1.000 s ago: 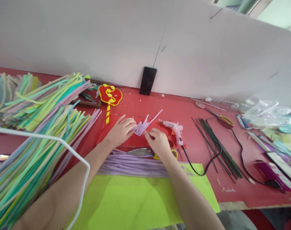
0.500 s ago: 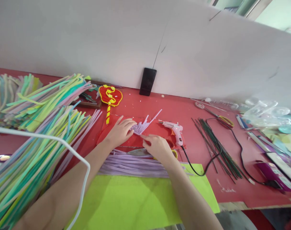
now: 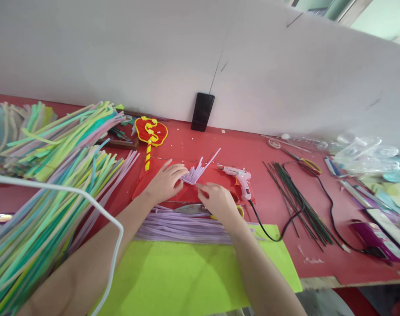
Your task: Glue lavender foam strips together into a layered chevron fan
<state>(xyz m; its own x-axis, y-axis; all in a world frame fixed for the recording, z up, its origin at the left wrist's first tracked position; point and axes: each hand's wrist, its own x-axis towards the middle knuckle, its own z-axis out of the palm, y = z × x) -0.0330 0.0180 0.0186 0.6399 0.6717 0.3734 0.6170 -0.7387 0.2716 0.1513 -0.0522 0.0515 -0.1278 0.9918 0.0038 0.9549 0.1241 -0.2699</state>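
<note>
My left hand (image 3: 165, 182) lies on a red felt piece (image 3: 216, 177) with its fingers pressed onto a folded lilac pipe-cleaner piece (image 3: 196, 172), whose loose ends fan up to the right. My right hand (image 3: 216, 199) is just right of it, fingers curled and pinching the lower edge of the same lilac piece. A bundle of lilac pipe cleaners (image 3: 183, 226) lies under my wrists, along the top of a lime green sheet (image 3: 187, 276). Scissors (image 3: 193, 209) lie partly hidden beneath my right hand.
A pink glue gun (image 3: 240, 177) with a black cord lies right of my hands. Green wire stems (image 3: 298, 204) and more scissors (image 3: 301, 160) are farther right. Piles of pastel pipe cleaners (image 3: 48, 184) fill the left. A red-and-yellow ornament (image 3: 151, 131) and a black phone (image 3: 202, 112) stand by the wall.
My right hand has slid a little down and left along the lilac piece's lower edge. The left hand has stayed pressed on it.
</note>
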